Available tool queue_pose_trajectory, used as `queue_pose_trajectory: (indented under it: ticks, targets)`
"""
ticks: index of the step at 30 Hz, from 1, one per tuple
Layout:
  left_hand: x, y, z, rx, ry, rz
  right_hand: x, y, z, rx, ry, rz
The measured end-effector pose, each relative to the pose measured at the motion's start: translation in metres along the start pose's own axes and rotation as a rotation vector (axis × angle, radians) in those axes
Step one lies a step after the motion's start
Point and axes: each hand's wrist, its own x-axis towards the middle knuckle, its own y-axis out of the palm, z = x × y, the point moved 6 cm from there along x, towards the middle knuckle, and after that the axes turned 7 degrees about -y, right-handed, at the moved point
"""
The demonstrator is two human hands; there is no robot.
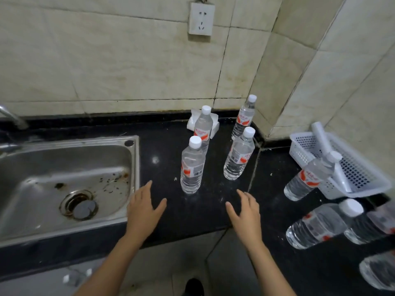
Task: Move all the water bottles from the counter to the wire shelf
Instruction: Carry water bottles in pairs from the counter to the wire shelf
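Note:
Several clear water bottles with white caps and red labels stand on the black counter (162, 184). The nearest bottle (191, 167) is just beyond my left hand (145, 207). Another bottle (239, 155) stands beyond my right hand (244, 212). Two more, a bottle (203, 127) and a bottle (243, 118), stand near the wall. Further bottles sit on the right stretch of counter, one (310, 178) against a basket and one (320, 225) nearer me. Both hands hover open over the counter's front, holding nothing. No wire shelf is in view.
A steel sink (64, 180) with a tap (12, 118) fills the left. A white perforated basket (350, 167) sits at the right by the corner wall. A white tissue pack (192, 122) lies behind the bottles. A wall socket (201, 19) is above.

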Motion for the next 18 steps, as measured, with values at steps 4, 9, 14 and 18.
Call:
queue_pose_trajectory:
  ticks: [4, 9, 14, 18]
  targets:
    - [0.032, 0.027, -0.042, -0.135, -0.039, 0.056, 0.047, -0.007, -0.016, 0.051, 0.014, -0.001]
    - [0.051, 0.053, -0.064, -0.240, -0.062, 0.096, 0.092, -0.011, -0.033, 0.126, 0.015, 0.000]
    - [0.066, 0.056, -0.070, -0.325, -0.056, 0.142, 0.119, -0.008, -0.037, 0.271, 0.063, -0.058]
    - [0.084, 0.050, -0.083, -0.370, 0.001, 0.198, 0.146, -0.013, -0.035, 0.408, 0.122, -0.193]
